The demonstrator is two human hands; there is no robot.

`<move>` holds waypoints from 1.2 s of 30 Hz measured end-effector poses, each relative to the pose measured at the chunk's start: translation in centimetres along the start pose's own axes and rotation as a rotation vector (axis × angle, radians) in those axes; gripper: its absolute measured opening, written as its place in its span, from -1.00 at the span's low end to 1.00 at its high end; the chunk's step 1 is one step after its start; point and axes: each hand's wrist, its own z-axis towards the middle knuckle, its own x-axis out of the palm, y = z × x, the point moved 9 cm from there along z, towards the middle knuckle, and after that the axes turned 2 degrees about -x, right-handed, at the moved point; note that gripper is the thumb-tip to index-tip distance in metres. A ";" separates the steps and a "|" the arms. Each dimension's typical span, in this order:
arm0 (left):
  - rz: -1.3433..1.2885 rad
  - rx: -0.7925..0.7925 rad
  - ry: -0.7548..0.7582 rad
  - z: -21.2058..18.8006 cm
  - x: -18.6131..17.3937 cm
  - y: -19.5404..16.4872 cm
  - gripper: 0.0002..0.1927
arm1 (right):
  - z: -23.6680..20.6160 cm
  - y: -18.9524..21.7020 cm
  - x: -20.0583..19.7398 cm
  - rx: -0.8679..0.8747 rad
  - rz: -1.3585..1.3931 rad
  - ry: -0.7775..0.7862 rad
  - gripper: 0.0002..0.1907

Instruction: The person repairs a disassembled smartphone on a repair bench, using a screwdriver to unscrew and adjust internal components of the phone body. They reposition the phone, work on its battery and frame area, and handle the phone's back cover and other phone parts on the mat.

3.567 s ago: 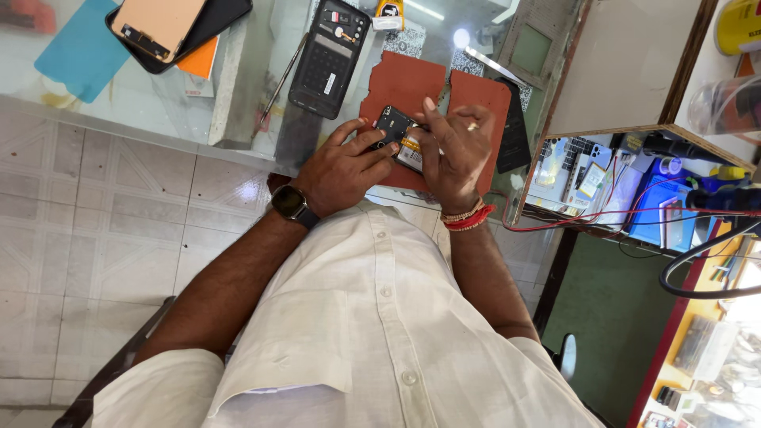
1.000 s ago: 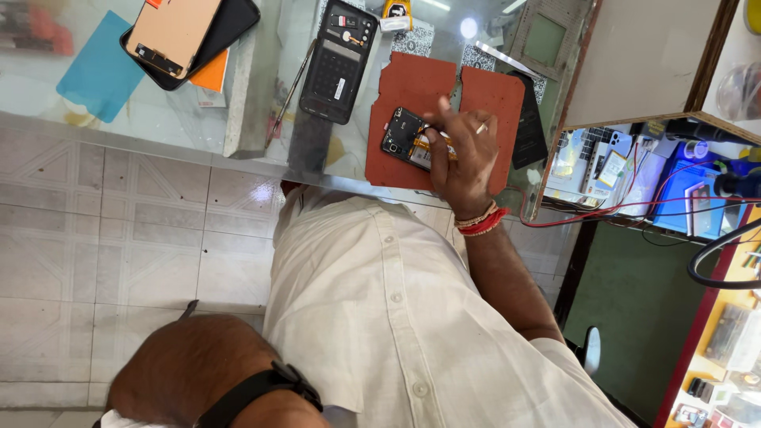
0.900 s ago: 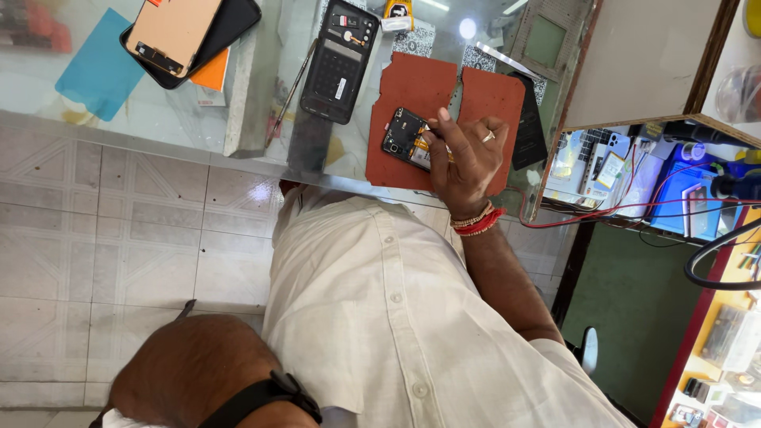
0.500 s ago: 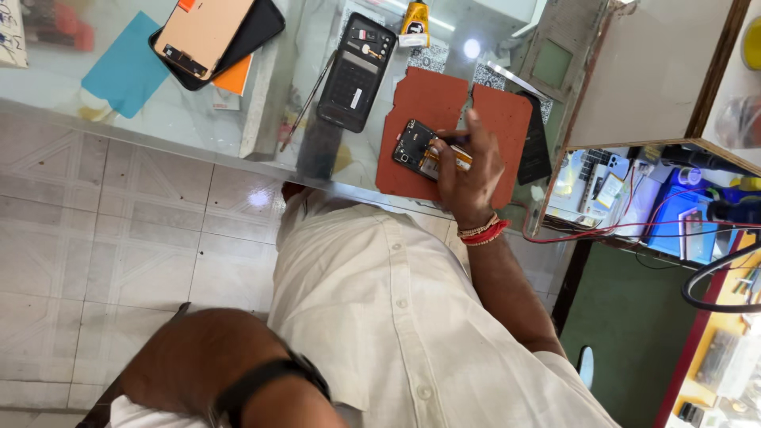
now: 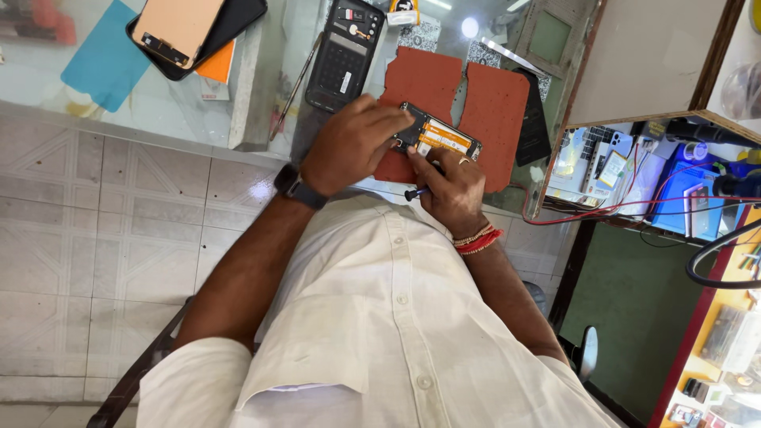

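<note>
An opened phone (image 5: 441, 138) with its back off, showing an orange-labelled battery, lies on a red-brown mat (image 5: 468, 95) on the glass counter. My left hand (image 5: 353, 143), with a dark watch on its wrist, grips the phone's left end. My right hand (image 5: 450, 184), with red thread bands at the wrist, rests on the phone's near edge and holds a thin dark screwdriver (image 5: 414, 192) whose handle sticks out toward me.
Another black phone frame (image 5: 345, 51) lies left of the mat. A black phone back with an orange screen panel (image 5: 186, 32) sits on a blue sheet at far left. A metal tool (image 5: 289, 91) lies nearby. Shelves with wires and boxes (image 5: 634, 170) stand at right.
My left hand came up from my lap to the counter and took hold of the phone's left end. My right hand stayed on the phone with the screwdriver.
</note>
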 end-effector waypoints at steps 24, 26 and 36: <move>0.242 0.015 0.323 3.0 3.4 1.2 -0.42 | -0.2 1.2 -0.6 0.026 -0.043 -0.151 -0.62; 0.231 0.097 0.326 3.1 3.0 0.6 -0.38 | -0.7 0.8 -1.0 0.098 -0.064 -0.202 -0.69; 0.168 0.394 0.376 3.9 2.5 -0.5 -0.35 | -2.2 -0.6 -1.7 0.340 -0.110 -0.374 -0.80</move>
